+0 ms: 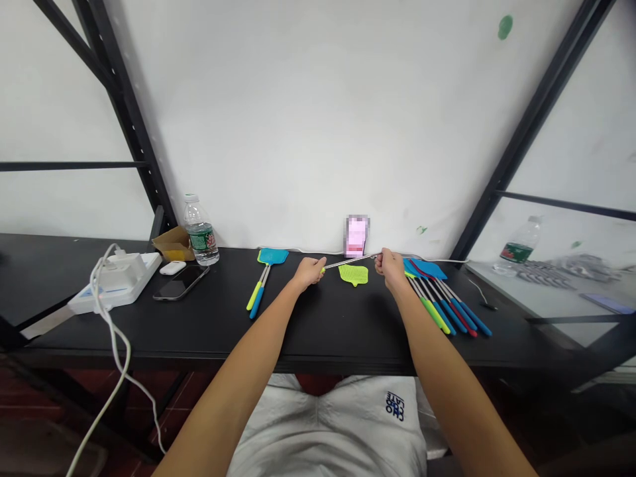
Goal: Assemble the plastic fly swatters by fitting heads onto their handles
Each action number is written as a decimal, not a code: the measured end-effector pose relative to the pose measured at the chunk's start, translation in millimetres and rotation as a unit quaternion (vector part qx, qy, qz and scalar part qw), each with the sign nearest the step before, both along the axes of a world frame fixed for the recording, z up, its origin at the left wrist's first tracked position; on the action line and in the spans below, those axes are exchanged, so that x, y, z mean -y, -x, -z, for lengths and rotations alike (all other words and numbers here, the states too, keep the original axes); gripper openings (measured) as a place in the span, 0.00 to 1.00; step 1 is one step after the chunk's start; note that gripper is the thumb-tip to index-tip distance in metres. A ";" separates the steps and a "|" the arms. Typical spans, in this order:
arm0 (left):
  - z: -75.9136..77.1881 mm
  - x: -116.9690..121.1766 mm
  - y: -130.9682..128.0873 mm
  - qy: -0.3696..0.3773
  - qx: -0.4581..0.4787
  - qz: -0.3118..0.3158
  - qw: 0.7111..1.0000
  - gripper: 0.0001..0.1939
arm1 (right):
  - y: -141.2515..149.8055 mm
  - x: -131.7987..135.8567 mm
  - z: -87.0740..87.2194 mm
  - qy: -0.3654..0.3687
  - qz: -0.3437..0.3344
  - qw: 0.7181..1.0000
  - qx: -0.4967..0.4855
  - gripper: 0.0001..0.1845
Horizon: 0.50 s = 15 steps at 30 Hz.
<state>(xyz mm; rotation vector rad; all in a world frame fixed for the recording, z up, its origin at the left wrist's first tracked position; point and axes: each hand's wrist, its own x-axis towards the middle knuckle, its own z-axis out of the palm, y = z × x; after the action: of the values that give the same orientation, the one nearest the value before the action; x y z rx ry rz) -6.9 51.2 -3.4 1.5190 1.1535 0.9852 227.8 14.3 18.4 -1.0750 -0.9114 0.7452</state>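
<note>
A thin metal telescopic rod [349, 262] with a yellow-green handle stretches between my hands above the table. My left hand [309, 271] is closed around the handle, of which only a bit shows. At the rod's other end, the fingers of my right hand [390, 266] are pinched on the tip. Just below the rod lies a loose yellow-green fly swatter head [354, 275], flat on the table and apart from both hands. To the left are two fly swatters [273, 256], one blue and one yellow-green. Several more swatters [431, 267] lie fanned out beside my right hand.
Against the wall leans a lit phone [356, 237]. A water bottle [201, 232], cardboard box [175, 244], white case [173, 267], dark phone [181, 283] and power strip [116, 281] with cables occupy the black table's [328, 334] left side. A reflective panel [551, 285] stands right.
</note>
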 end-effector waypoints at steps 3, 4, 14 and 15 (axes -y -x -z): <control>0.1 0.3 -0.2 0.005 0.005 0.004 1.000 0.24 | -1.1 -0.8 0.8 0.007 0.001 1.000 0.002 0.15; 0.4 0.5 -0.2 0.003 0.000 0.005 1.000 0.24 | -1.5 -0.9 0.9 0.008 0.002 1.000 0.003 0.15; 1.9 2.7 1.1 -0.037 -0.069 0.030 0.996 0.27 | -1.2 -0.1 0.3 0.005 0.025 1.000 0.018 0.15; 2.1 2.6 1.3 -0.041 -0.066 0.033 0.996 0.27 | -0.9 -0.4 0.5 0.000 0.023 1.000 0.017 0.16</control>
<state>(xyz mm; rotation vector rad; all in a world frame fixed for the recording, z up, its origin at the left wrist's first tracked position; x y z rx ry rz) -8.2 48.7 -5.5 1.6980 1.1595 0.9076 228.7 14.7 17.9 -1.1089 -0.9121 0.6909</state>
